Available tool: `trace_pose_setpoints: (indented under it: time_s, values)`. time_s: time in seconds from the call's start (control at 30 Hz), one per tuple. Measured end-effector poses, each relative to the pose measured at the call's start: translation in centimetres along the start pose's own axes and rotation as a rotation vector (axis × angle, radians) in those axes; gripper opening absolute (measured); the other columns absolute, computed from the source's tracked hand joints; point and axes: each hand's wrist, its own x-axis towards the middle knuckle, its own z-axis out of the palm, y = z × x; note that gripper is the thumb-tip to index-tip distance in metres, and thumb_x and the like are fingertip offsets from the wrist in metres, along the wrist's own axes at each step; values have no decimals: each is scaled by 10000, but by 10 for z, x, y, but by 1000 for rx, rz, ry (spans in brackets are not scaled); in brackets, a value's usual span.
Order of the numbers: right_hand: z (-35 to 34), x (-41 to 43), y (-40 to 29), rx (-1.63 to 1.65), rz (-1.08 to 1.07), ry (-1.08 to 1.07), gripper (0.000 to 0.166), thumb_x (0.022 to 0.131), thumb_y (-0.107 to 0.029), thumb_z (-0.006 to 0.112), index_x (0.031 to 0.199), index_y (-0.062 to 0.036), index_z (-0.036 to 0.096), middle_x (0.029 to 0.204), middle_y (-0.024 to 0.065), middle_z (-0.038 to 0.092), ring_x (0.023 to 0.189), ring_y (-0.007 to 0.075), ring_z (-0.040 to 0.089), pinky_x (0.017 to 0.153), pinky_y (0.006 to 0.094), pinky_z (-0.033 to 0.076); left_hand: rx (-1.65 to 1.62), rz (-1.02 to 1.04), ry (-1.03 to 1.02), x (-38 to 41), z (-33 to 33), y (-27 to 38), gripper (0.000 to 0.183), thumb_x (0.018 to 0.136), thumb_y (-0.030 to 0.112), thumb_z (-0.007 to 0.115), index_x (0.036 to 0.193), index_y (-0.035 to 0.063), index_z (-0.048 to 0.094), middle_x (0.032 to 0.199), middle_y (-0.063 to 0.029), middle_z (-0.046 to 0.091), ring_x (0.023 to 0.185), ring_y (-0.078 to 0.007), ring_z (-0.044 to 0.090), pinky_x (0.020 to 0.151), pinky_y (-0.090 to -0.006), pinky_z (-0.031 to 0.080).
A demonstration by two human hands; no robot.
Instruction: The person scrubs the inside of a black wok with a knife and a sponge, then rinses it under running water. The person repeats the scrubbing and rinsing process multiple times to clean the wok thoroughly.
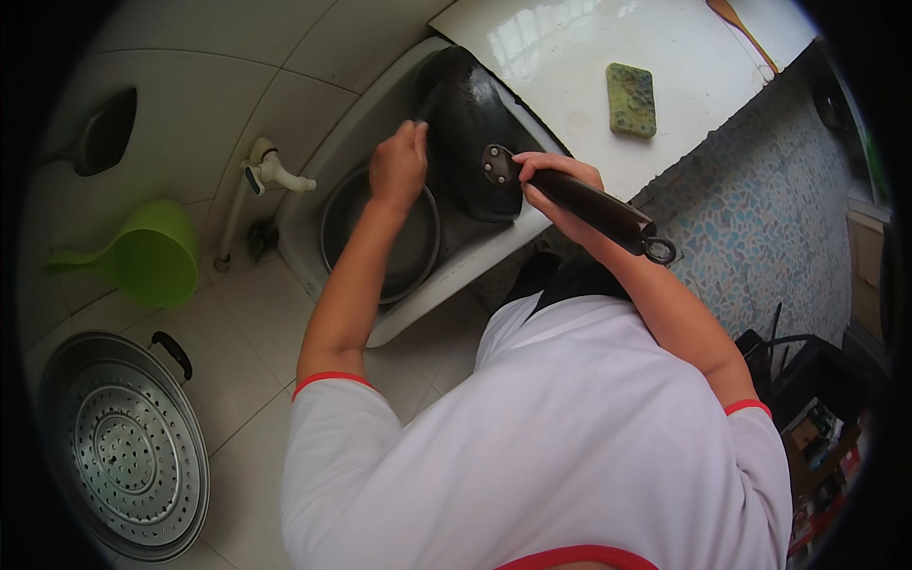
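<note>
A dark wok (474, 107) is tilted on its side in the white sink (399, 331), its blackened outer surface turned up toward me. My right hand (563, 187) is wrapped around the wok's long dark handle (595, 206), close to the riveted bracket. On the wok's other side, my left hand (400, 167) is curled near the rim. Its fingertips are blurred, and whether they pinch the rim or some small thing cannot be seen. Below that forearm a round metal basin (420, 246) sits in the sink, partly covered by the arm.
A white plastic tap (274, 171) juts over the sink from the tiled wall. On the right-hand counter (541, 43) lie a worn green-yellow sponge (631, 100) and a wooden utensil (741, 32). A green dipper (153, 256), a spatula (107, 132) and a perforated steamer pot (132, 456) are leftward.
</note>
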Motion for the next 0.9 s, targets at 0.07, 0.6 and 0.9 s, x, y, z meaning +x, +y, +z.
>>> trace_pose_setpoints:
  time_s: [0.07,0.6,0.9]
  values:
    - [-4,2,2,-13,13,1,139,764,2,626,898,-35,613,986,47,659,718,90,562,680,222,462,7,61,-94,-13,-1,18,322,947,322,495,764,57,514,702,-208,588,681,-423,574,567,-504,439]
    - [-27,15,16,132,155,-9,140,789,19,636,912,-44,612,1110,80,640,918,114,566,839,251,446,-83,86,-151,-24,3,23,312,950,322,494,801,50,527,738,-222,580,745,-441,559,583,-497,432]
    - [-43,15,25,180,316,19,169,785,-27,663,934,-69,596,1186,96,600,1037,149,545,911,278,414,-119,12,-106,-18,12,19,315,947,347,486,798,72,530,718,-204,591,710,-427,573,581,-509,438]
